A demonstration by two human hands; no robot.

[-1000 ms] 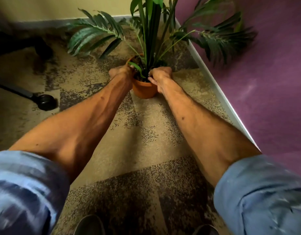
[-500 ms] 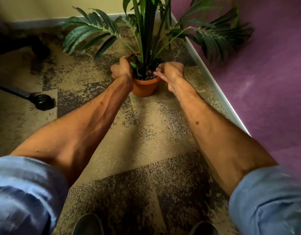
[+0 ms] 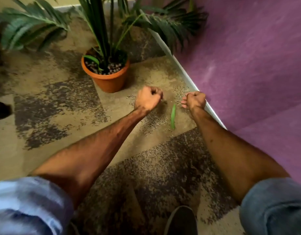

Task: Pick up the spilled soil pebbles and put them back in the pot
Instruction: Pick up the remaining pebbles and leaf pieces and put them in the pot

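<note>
An orange plastic pot (image 3: 110, 82) holding a palm plant stands upright on the patterned carpet. Dark and pale soil pebbles (image 3: 113, 67) fill its top. My left hand (image 3: 148, 100) is a closed fist low over the carpet, just right of and nearer than the pot. My right hand (image 3: 194, 99) is also curled shut, close to the white skirting. Nothing shows inside either fist. Between the hands lie small specks (image 3: 178, 97); I cannot tell loose pebbles from carpet pattern there. A fallen green leaf (image 3: 173, 116) lies between my wrists.
A purple wall (image 3: 248, 65) with a white skirting (image 3: 188, 78) runs along the right. Palm fronds (image 3: 32, 29) spread over the floor at the left and back. A dark chair caster (image 3: 1, 110) sits at the left edge. My shoe (image 3: 180, 221) is at the bottom.
Both hands have left the pot's rim and come back and to the right, down to the carpet beside the skirting. They are now closed fists. The view has shifted right.
</note>
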